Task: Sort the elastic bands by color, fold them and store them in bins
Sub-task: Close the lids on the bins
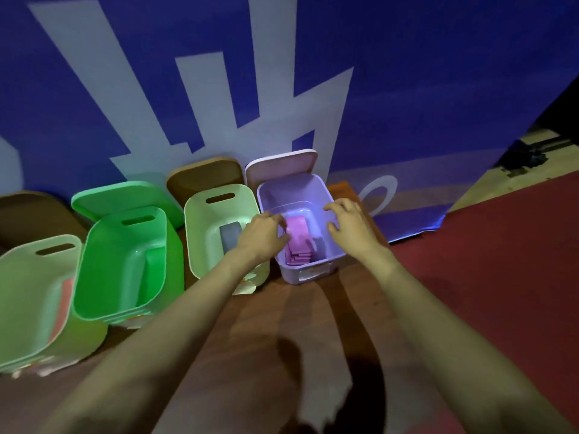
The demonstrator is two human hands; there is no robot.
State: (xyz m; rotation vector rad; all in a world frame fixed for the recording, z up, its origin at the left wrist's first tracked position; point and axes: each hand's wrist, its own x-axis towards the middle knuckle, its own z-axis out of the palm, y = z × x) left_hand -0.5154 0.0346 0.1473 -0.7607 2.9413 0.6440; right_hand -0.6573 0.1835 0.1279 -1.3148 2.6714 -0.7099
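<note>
A lilac bin (313, 189) stands at the right end of a row of bins and holds a stack of folded pink bands (299, 242). My left hand (263, 234) reaches over the bin's left rim, its fingertips on the top pink band. My right hand (351, 223) hovers over the right rim with fingers spread and loosely bent, holding nothing. A pale green bin (200, 233) to the left holds folded grey bands (231, 238). A bright green bin (103, 277) holds green bands (155, 261). The leftmost pale bin (28, 292) shows a pink band (62, 311).
The bins stand on a brown wooden table (266, 339) against a blue and white banner (407, 89). Lids lean behind the bins, among them a lilac lid (282, 167) and a brown lid (203, 177). Red floor (501, 261) lies to the right.
</note>
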